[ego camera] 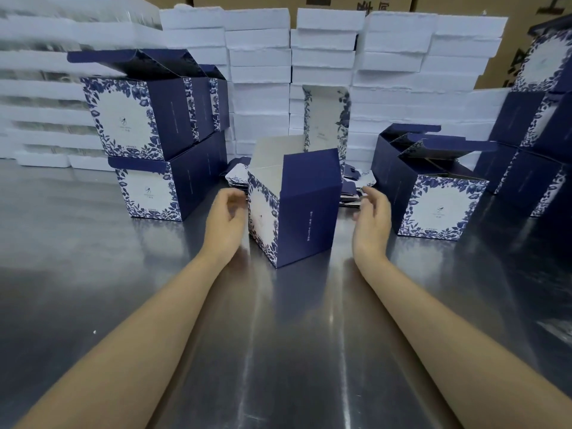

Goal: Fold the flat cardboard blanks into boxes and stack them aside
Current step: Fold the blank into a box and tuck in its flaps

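1. At table centre: half-folded box upright on steel table, top flaps raised, navy side toward camera.
2. Left hand just beside box's left face, fingers loosely curled, holding nothing; contact unclear through blur.
3. Right hand near right side, apart from it, fingers relaxed, empty.
4. Flat blanks piled behind box.
5. Finished boxes stacked two high at left, further boxes at right, lids up. White slabs walled behind.

No text legible, large black characters cut off on brown corrugated cartons, tiny white vertical lettering on navy floral cardboard box, too small to read
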### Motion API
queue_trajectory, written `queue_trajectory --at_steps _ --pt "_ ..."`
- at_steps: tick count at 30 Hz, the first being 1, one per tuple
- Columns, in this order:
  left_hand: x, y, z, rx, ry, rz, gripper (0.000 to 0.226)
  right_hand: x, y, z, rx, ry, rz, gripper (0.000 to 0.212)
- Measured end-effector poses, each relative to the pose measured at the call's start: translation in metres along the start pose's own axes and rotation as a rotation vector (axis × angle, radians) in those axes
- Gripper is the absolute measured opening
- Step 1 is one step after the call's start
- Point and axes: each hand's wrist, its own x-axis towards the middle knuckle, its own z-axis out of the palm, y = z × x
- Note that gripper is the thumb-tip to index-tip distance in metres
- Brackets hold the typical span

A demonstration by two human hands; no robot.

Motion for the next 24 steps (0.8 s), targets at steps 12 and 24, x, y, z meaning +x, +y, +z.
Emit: queue_trajectory --at_steps 12,24 --pt "-0.014 0.021 0.003 0.183 -0.105 0.649 0.046 0.003 -0.044 0.013 0.292 -0.405 0.204 0.043" --pt "0.005 0.087 0.022 0.015 -0.032 0.067 0.024 0.041 -0.079 -0.004 -0.233 -0.543 0.251 0.054"
